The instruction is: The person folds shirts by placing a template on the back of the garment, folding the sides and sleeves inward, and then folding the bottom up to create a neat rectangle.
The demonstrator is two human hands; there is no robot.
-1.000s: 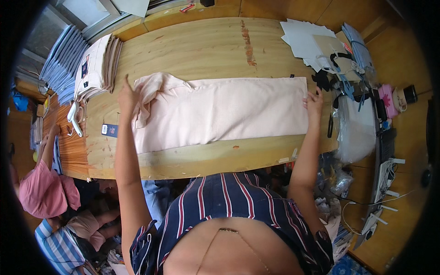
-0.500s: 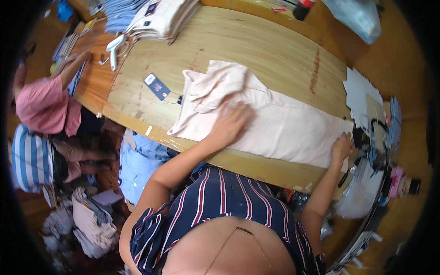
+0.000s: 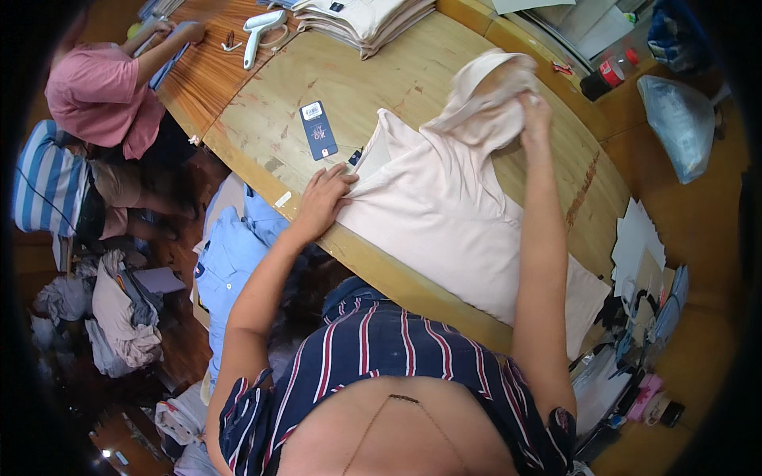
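A pale pink garment [image 3: 444,214] lies partly spread across the wooden table. My right hand [image 3: 533,119] is closed on a bunched part of it, lifted toward the far side. At the garment's left edge my left hand [image 3: 324,198] rests with stretched fingers on the fabric, next to the small dark label [image 3: 355,157]. A dark blue hang tag [image 3: 318,131] with a white sticker lies on the wood just beyond that hand. My right forearm crosses over the garment and hides part of it.
Folded pale pink clothes [image 3: 369,24] are stacked at the far edge, beside a white handheld device [image 3: 258,38]. A dark bottle with a red cap [image 3: 609,73] lies at the far right. Papers [image 3: 635,238] crowd the right end. Another person in pink [image 3: 99,91] is at the left.
My right hand has moved from the garment's right end to its far side and lifted a bunched part. My left hand has shifted left to the edge by the label. The view has turned.
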